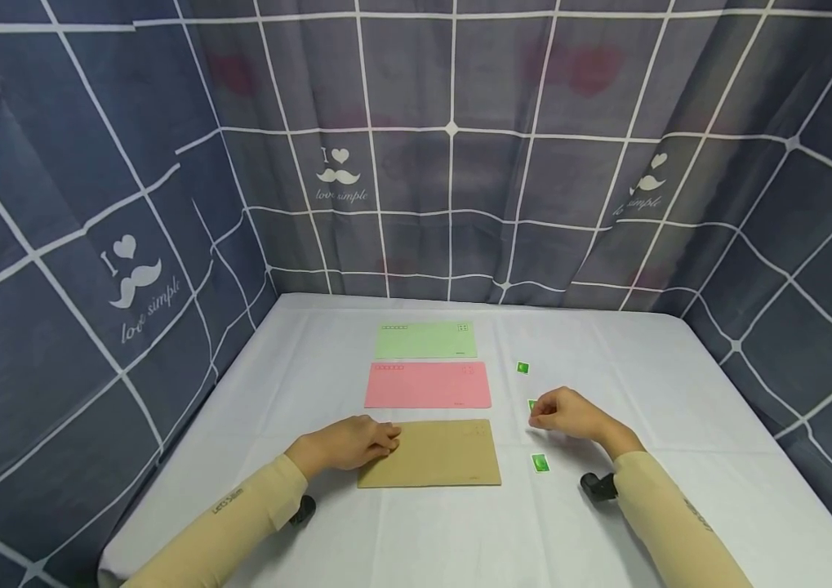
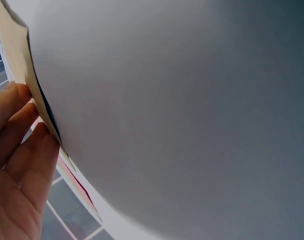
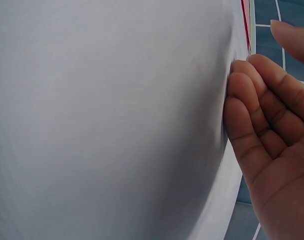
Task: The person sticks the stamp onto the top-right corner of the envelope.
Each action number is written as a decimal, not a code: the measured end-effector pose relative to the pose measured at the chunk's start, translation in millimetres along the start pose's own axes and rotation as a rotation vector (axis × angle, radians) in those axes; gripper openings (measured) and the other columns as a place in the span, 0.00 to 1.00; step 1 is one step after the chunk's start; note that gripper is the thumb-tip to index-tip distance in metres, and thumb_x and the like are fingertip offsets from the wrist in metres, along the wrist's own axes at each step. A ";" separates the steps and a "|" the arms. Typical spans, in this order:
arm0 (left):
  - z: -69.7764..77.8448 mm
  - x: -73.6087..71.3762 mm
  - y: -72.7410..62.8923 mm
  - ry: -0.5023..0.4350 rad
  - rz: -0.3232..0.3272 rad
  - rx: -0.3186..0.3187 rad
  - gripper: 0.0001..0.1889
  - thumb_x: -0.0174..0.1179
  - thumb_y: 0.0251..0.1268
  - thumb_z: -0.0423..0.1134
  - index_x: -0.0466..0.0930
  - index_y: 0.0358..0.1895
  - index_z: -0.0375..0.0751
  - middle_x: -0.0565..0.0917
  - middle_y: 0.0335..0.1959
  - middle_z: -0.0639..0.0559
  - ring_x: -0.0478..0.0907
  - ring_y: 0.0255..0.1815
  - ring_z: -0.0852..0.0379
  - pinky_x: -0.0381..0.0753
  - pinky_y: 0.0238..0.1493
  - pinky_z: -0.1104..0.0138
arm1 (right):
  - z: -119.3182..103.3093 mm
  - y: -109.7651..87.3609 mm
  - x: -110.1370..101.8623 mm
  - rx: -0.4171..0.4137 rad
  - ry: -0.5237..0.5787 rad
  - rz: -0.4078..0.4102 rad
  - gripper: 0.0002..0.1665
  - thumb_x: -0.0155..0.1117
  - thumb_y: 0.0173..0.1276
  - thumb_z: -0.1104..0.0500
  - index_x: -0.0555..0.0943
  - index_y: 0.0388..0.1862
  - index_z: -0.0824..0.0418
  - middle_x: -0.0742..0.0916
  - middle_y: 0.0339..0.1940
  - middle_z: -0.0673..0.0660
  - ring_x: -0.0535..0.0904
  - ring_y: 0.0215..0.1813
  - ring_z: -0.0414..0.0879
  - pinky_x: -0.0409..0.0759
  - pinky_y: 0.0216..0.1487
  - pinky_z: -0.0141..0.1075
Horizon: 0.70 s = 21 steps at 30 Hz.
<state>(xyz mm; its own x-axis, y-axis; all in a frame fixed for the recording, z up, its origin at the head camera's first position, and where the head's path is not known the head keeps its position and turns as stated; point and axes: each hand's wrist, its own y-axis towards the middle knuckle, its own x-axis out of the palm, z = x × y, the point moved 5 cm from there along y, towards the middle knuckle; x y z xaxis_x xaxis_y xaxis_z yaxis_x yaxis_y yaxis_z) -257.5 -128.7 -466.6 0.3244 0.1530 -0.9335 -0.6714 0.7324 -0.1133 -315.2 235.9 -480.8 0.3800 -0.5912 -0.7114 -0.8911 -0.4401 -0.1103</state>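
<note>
A tan envelope lies flat on the white table, nearest to me. My left hand rests on its left edge; in the left wrist view the fingertips touch the envelope. At the right, my right hand is beside a small green stamp-like piece, which it partly hides. Its fingertips touch the tabletop with the thumb apart, and I see nothing held. Two similar green pieces lie nearby, a far piece and a near piece.
Beyond the tan envelope lie a pink envelope and, farther back, a green envelope, in a column. A white cloth covers the table. Dark checked curtains hang behind it and on both sides.
</note>
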 end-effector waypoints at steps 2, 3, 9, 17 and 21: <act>0.2 -0.1 0.0 -0.002 -0.003 0.000 0.16 0.58 0.74 0.35 0.82 0.60 0.39 0.75 0.68 0.40 0.75 0.69 0.47 0.79 0.66 0.59 | 0.1 -1.1 0.2 0.003 0.005 -0.004 0.06 0.69 0.66 0.58 0.87 0.35 0.60 0.84 0.27 0.48 0.73 0.31 0.42 0.72 0.29 0.31; 0.5 -0.4 0.0 -0.003 -0.003 -0.001 0.16 0.58 0.74 0.35 0.82 0.60 0.39 0.75 0.68 0.40 0.75 0.69 0.47 0.79 0.66 0.59 | 0.3 -1.7 0.2 0.005 0.007 -0.005 0.06 0.69 0.65 0.58 0.87 0.35 0.61 0.84 0.27 0.48 0.73 0.30 0.42 0.72 0.29 0.31; 1.7 -2.0 0.7 0.000 0.009 0.004 0.16 0.57 0.74 0.34 0.81 0.61 0.37 0.76 0.68 0.39 0.76 0.68 0.46 0.80 0.64 0.59 | 0.4 -4.2 -0.1 0.014 0.020 -0.010 0.06 0.70 0.65 0.59 0.87 0.36 0.62 0.86 0.29 0.50 0.73 0.32 0.42 0.73 0.30 0.30; 2.0 -1.7 0.3 -0.013 0.012 0.000 0.16 0.58 0.74 0.34 0.81 0.61 0.36 0.75 0.68 0.39 0.75 0.69 0.47 0.80 0.65 0.59 | 2.5 -7.0 3.0 0.039 0.065 -0.023 0.06 0.71 0.64 0.61 0.87 0.37 0.63 0.87 0.33 0.51 0.75 0.35 0.44 0.76 0.33 0.31; 2.2 -0.8 -0.4 -0.021 0.008 0.002 0.16 0.58 0.73 0.33 0.81 0.61 0.37 0.75 0.68 0.39 0.75 0.69 0.47 0.80 0.65 0.60 | 3.8 -8.2 4.4 0.027 0.073 -0.024 0.06 0.71 0.63 0.61 0.87 0.38 0.63 0.87 0.33 0.52 0.75 0.35 0.44 0.76 0.33 0.31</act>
<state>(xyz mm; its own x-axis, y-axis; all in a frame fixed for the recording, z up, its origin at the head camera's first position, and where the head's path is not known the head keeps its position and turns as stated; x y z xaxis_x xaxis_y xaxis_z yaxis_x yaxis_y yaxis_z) -256.0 -127.7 -465.1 0.3325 0.1727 -0.9271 -0.6726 0.7326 -0.1048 -307.2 239.5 -485.7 0.4176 -0.6286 -0.6561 -0.8875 -0.4371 -0.1462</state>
